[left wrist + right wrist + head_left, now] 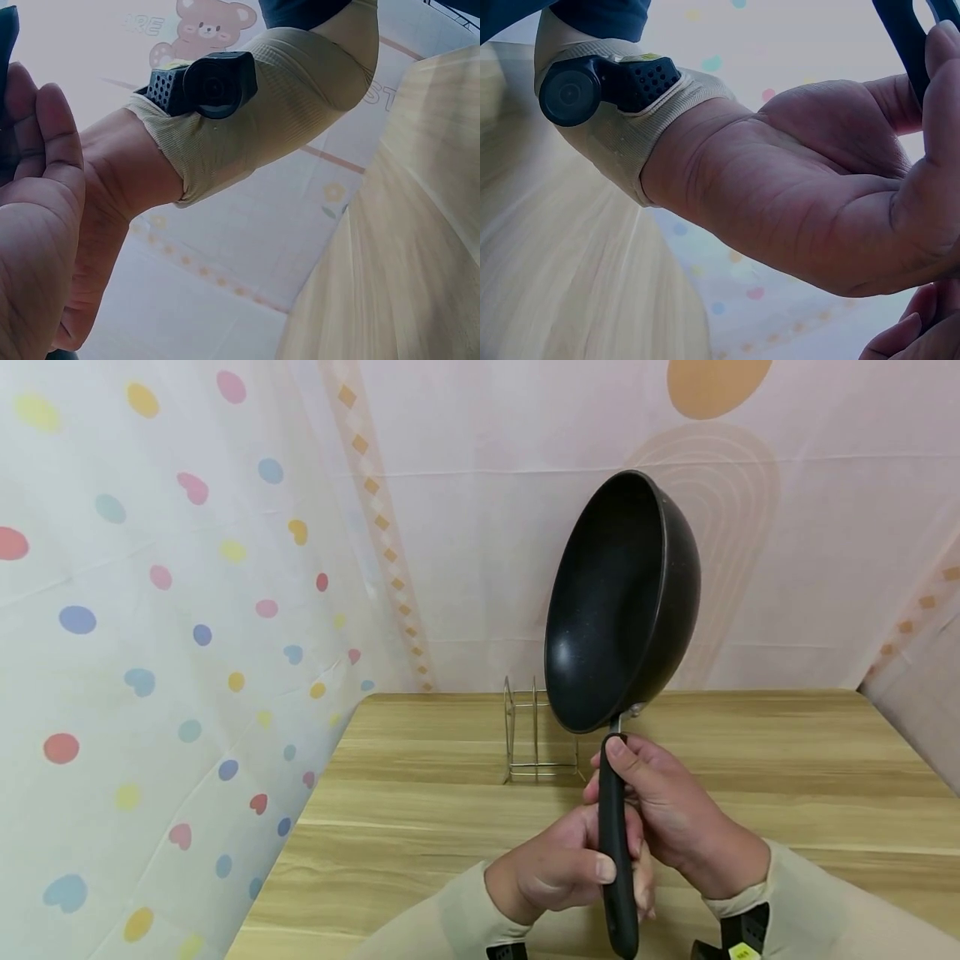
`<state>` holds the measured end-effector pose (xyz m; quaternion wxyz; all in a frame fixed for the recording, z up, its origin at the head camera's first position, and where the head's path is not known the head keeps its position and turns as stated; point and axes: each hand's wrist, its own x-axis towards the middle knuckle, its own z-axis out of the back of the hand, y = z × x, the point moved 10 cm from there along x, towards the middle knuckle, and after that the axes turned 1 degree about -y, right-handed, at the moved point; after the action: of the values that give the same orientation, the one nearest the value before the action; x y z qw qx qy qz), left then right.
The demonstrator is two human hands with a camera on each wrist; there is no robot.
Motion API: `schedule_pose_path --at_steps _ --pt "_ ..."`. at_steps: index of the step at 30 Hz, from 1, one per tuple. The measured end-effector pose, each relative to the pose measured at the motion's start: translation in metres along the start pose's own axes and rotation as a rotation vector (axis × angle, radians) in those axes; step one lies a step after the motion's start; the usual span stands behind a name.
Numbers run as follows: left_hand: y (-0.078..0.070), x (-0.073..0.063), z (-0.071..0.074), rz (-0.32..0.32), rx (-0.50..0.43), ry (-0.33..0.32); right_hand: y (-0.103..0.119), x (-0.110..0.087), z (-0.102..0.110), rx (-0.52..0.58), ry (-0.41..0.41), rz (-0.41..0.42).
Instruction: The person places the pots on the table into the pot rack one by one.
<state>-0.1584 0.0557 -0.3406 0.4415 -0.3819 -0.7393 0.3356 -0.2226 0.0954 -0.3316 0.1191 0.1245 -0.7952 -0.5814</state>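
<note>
The black pan (626, 610) rises above your grip, hollow side turned to your left. Your right hand (678, 814) is closed around the handle (612, 827) near the pan, thumb on top; your left hand (558, 864) grips it lower down, nearer you. Beyond your grip, slightly left, a wire rack (536, 731) stands on the wooden table (420, 810), partly behind the pan.

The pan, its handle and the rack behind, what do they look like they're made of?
Pan: probably metal with a dark nonstick coating, judging by its soft sheen. Handle: likely plastic, being smooth, matte and black. Rack: apparently metal wire, thin and faintly shiny.
</note>
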Motion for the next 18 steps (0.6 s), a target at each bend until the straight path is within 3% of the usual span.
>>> schedule_pose_path --at_steps 18 --pt "-0.009 -0.010 0.000 -0.030 0.011 -0.003 -0.001 0.006 -0.014 -0.020 -0.012 -0.002"
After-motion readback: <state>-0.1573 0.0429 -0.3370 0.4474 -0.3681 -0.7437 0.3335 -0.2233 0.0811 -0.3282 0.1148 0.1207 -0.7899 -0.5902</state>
